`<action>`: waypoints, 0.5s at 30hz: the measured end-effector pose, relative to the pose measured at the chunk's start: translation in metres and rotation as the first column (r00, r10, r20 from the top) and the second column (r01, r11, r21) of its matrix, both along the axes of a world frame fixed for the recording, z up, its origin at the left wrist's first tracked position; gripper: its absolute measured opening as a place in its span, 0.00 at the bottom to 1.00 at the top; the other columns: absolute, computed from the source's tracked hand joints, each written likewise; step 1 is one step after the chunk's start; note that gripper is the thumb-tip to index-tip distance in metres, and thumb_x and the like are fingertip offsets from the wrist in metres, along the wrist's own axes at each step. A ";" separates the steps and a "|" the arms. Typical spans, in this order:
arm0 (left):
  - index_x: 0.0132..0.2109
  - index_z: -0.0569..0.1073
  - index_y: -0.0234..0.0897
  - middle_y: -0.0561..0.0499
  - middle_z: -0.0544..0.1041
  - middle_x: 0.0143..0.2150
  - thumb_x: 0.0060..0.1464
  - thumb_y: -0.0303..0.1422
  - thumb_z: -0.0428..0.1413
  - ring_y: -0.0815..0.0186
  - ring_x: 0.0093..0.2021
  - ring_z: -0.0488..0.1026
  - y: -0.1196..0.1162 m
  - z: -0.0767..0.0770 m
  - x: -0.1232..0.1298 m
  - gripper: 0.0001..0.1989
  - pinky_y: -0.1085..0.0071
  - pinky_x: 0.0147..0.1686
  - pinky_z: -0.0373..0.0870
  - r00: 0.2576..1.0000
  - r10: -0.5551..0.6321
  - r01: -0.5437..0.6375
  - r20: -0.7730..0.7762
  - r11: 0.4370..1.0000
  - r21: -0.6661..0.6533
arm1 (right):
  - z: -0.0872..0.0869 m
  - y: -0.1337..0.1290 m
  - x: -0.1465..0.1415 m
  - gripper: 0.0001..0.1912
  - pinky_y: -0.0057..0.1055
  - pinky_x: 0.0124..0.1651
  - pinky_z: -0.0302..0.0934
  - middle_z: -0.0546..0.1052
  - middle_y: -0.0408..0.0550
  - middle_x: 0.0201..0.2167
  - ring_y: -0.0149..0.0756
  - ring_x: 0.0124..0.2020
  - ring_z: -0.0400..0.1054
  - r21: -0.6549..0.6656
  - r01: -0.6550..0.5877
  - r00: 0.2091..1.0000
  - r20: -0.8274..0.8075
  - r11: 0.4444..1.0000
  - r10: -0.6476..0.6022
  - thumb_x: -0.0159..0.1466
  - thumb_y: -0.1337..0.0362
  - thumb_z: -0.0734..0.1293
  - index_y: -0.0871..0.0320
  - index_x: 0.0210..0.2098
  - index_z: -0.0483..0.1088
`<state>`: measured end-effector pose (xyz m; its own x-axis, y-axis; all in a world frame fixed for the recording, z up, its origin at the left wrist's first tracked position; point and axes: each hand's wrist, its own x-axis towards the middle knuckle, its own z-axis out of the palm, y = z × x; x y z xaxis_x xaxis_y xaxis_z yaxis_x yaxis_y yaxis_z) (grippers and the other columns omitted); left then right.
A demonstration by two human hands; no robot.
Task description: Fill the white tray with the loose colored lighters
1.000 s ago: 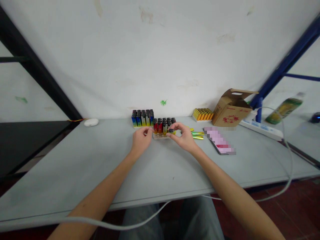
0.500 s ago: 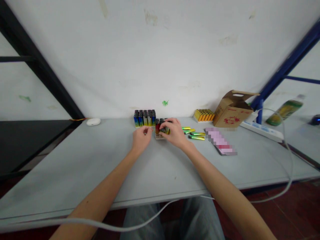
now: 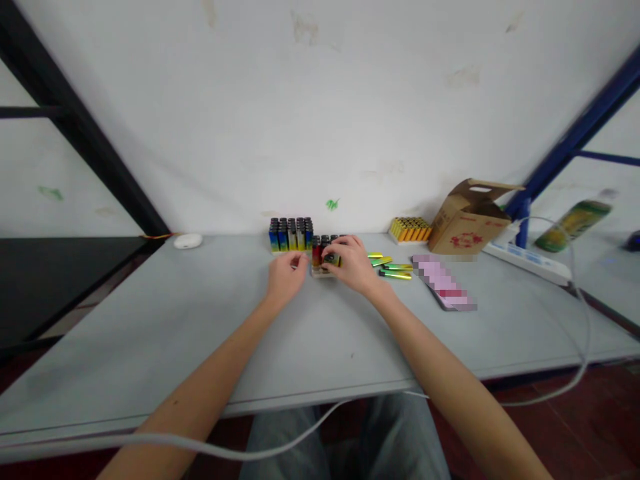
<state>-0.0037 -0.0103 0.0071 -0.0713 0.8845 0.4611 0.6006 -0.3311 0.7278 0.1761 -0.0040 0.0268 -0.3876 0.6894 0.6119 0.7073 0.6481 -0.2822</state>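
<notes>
My right hand (image 3: 353, 265) has its fingers curled around a dark-topped lighter (image 3: 331, 258) at the front of a small tray (image 3: 323, 273) of lighters, some of them red. Part of that tray is hidden by the hand. Just left of it, my left hand (image 3: 286, 275) is closed, thumb and fingers pinched; anything between them is too small to make out. Behind the left hand stands a block of upright blue and yellow lighters (image 3: 291, 235) with black tops. Several green-yellow lighters (image 3: 395, 270) lie loose to the right of my right hand.
A tray of small orange cylinders (image 3: 411, 229) sits by the wall, beside an open cardboard box (image 3: 467, 223). A phone (image 3: 445, 283), a power strip (image 3: 533, 261) and a bottle (image 3: 573, 223) are at right. A white case (image 3: 188, 241) lies left; a white cable (image 3: 200, 448) crosses in front.
Both hands keep nearly the same place and grip. The whole view has shifted slightly; the lighters and trays stay put on the table.
</notes>
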 end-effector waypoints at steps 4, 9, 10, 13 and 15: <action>0.30 0.75 0.35 0.48 0.79 0.29 0.53 0.37 0.50 0.63 0.30 0.74 0.001 -0.002 0.000 0.13 0.69 0.35 0.68 1.000 0.000 0.000 -0.019 1.000 0.002 | -0.003 0.002 0.000 0.08 0.41 0.54 0.57 0.75 0.51 0.38 0.43 0.48 0.65 0.017 -0.016 1.000 -0.014 1.000 0.016 0.57 0.65 0.71 0.55 0.38 0.76; 0.32 0.75 0.34 0.47 0.80 0.31 0.53 0.35 0.52 0.63 0.32 0.75 0.002 -0.002 0.000 0.10 0.69 0.36 0.69 0.999 0.050 -0.050 -0.004 0.999 -0.015 | -0.006 0.004 0.002 0.08 0.42 0.54 0.58 0.75 0.52 0.39 0.43 0.48 0.64 0.027 -0.007 1.000 -0.024 1.000 0.008 0.60 0.63 0.70 0.56 0.39 0.76; 0.32 0.75 0.34 0.47 0.80 0.31 0.53 0.35 0.52 0.63 0.32 0.75 0.003 -0.001 0.000 0.10 0.69 0.36 0.70 0.999 0.052 -0.052 -0.006 0.998 -0.018 | -0.005 0.004 0.002 0.08 0.42 0.54 0.58 0.75 0.52 0.39 0.43 0.49 0.64 0.030 -0.012 1.000 -0.020 0.999 0.013 0.60 0.63 0.70 0.56 0.39 0.76; 0.32 0.75 0.34 0.47 0.80 0.31 0.53 0.35 0.52 0.63 0.32 0.75 0.003 -0.002 0.000 0.10 0.69 0.36 0.70 0.999 0.048 -0.048 -0.010 0.999 -0.023 | -0.005 0.004 0.002 0.08 0.43 0.55 0.57 0.76 0.51 0.41 0.44 0.50 0.63 0.060 -0.035 0.999 -0.006 0.998 0.036 0.61 0.63 0.69 0.55 0.40 0.76; 0.32 0.75 0.34 0.47 0.80 0.31 0.53 0.34 0.52 0.63 0.31 0.75 0.003 -0.002 0.000 0.10 0.69 0.35 0.70 0.999 0.045 -0.045 -0.010 0.999 -0.019 | -0.004 0.003 0.001 0.09 0.43 0.57 0.57 0.74 0.51 0.45 0.44 0.52 0.62 0.099 -0.032 0.999 0.001 0.995 0.032 0.61 0.63 0.69 0.55 0.41 0.77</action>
